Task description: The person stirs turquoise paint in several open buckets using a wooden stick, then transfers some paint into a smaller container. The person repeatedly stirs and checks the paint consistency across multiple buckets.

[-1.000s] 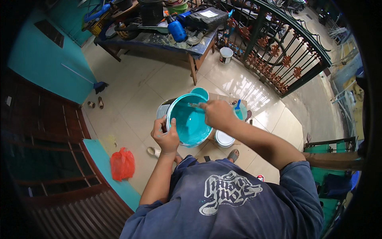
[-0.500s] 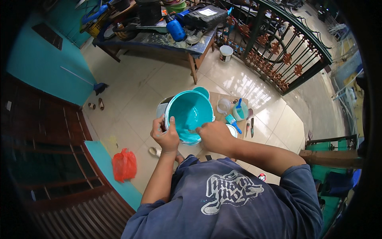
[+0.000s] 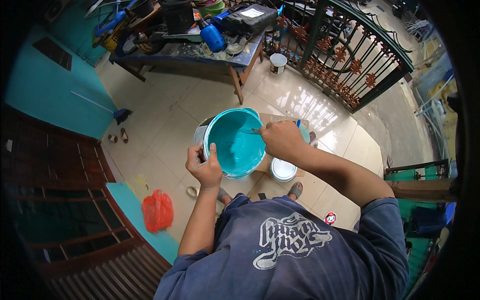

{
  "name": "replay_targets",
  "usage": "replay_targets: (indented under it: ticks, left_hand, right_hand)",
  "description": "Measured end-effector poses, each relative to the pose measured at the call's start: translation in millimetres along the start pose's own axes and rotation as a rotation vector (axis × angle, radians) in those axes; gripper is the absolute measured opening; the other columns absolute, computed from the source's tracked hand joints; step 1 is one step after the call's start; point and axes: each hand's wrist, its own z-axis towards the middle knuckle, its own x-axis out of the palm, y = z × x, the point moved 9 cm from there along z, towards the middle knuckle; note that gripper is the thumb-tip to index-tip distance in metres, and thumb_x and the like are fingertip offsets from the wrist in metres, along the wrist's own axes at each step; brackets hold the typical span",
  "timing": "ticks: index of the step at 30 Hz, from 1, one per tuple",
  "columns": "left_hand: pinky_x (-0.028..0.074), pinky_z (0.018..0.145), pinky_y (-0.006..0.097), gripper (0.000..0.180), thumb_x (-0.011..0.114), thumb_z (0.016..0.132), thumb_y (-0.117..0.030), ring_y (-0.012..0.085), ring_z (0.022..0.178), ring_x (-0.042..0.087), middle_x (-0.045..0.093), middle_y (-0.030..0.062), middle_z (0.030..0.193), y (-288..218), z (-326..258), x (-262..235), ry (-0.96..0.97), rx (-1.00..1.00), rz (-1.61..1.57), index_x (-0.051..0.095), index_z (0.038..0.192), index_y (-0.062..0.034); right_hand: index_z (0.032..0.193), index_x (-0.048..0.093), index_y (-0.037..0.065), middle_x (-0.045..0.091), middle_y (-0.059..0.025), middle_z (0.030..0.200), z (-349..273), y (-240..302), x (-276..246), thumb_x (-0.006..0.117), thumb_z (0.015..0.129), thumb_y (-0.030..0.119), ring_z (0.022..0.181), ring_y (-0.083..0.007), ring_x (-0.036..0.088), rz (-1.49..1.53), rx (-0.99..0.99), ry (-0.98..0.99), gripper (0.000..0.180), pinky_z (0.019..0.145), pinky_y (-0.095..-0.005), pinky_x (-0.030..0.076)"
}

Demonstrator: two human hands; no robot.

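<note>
A large bucket of turquoise paint (image 3: 235, 145) is tilted with its mouth toward me. My left hand (image 3: 206, 170) grips its left rim, thumb over the edge and fingers around the outside. My right hand (image 3: 282, 141) is closed around a thin, flat paint-coated tool (image 3: 252, 131) whose end reaches into the bucket near the upper right of the opening. Its exact kind is unclear. Wet paint coats the bucket's inner wall and pools inside. Below my right forearm stands a white-topped tub (image 3: 283, 170) on a brown board (image 3: 300, 172).
A turquoise-smeared container (image 3: 304, 132) shows partly behind my right hand. On the tiled floor are a red plastic bag (image 3: 157, 211), a roll of tape (image 3: 192, 192) and a white pail (image 3: 278, 64). A cluttered table (image 3: 192, 67) and a metal gate (image 3: 345, 57) stand beyond.
My right hand and the tool have moved from the bucket's lower rim up to the upper right of its opening. My left hand keeps its grip on the rim. The view has shifted slightly.
</note>
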Motion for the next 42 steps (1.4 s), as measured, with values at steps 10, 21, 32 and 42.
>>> replay_targets:
  ticks: [10, 21, 32, 42]
  left_hand:
    - [0.042, 0.062, 0.022, 0.019, 0.074, 0.086, 0.000, 0.0069, 0.067, 0.050, 0.057, 0.0017, 0.077, 7, 1, 3, 0.006, -0.001, -0.031, 0.057, 0.095, 0.0017]
    - [0.042, 0.061, 0.025, 0.022, 0.077, 0.083, -0.001, 0.0099, 0.069, 0.051, 0.056, 0.0022, 0.078, 12, -9, 8, 0.092, 0.086, 0.063, 0.060, 0.098, 0.0015]
    - [0.045, 0.063, 0.032, 0.025, 0.076, 0.078, -0.003, 0.0166, 0.070, 0.055, 0.059, 0.0097, 0.079, 30, -21, 44, 0.139, -0.006, 0.039, 0.059, 0.094, 0.0041]
    - [0.042, 0.060, 0.033, 0.024, 0.080, 0.081, -0.019, 0.0156, 0.063, 0.048, 0.055, 0.0023, 0.069, -12, -47, 104, 0.281, 0.093, 0.026, 0.062, 0.081, -0.0019]
  right_hand:
    - [0.087, 0.070, 0.000, 0.070, -0.0180, 0.077, -39, 47, 27, 0.062, 0.075, 0.011, 0.067, -0.0352, 0.071, 0.125, -0.135, 0.255, 0.018, 0.057, -0.0430, 0.057]
    - [0.081, 0.070, 0.005, 0.068, -0.0157, 0.071, -13, -9, 33, 0.062, 0.079, 0.016, 0.062, -0.0341, 0.069, -0.021, -0.087, 0.014, 0.014, 0.052, -0.0442, 0.055]
    - [0.076, 0.066, 0.002, 0.067, -0.0199, 0.073, -77, 37, 55, 0.067, 0.076, 0.013, 0.070, -0.0400, 0.068, 0.391, 0.045, 0.097, 0.011, 0.061, -0.0509, 0.054]
    - [0.103, 0.075, 0.004, 0.073, -0.0195, 0.088, -143, -49, 48, 0.075, 0.076, 0.016, 0.078, -0.0358, 0.070, 0.830, 0.481, -0.222, 0.028, 0.069, -0.0405, 0.055]
